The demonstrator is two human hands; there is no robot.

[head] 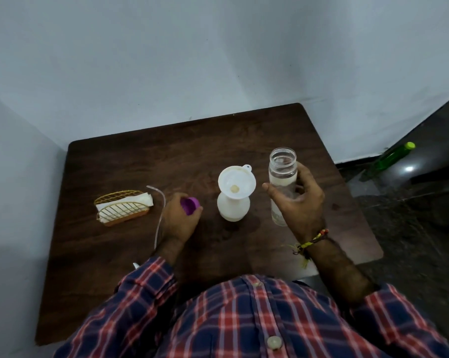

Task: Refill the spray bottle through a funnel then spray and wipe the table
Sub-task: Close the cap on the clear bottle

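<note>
The head view looks down on a dark wooden bench (130, 177) set into a corner of pale walls. A person in a red, blue and white checked shirt (244, 319) stands at its near edge, both forearms reaching over it.

Near the middle of the bench stands a white spray bottle (233, 209) with its spray head off. A white funnel (236, 182) sits upright in its neck, its wide mouth facing up and a small tab on its far right rim.

Just right of the funnel, the right hand (299, 202) holds a clear open-topped bottle (282, 177) upright, the fingers (272, 189) curled around its middle. Some clear liquid shows inside. A braided thread band (313, 240) circles the right wrist.

Left of the spray bottle, the left hand (178, 220) is low over the bench with its fingers curled around a purple cap (189, 205), the open side of which faces up and left.

A thin clear tube (161, 210) curves along the bench beside and behind the left hand, running toward the near edge.

At the left of the bench sits a gold wire napkin holder (121, 208) on an orange base, with white napkins (138, 201) in it.

On the dark floor at the far right lies a green bottle (393, 156) with a lime cap.
</note>
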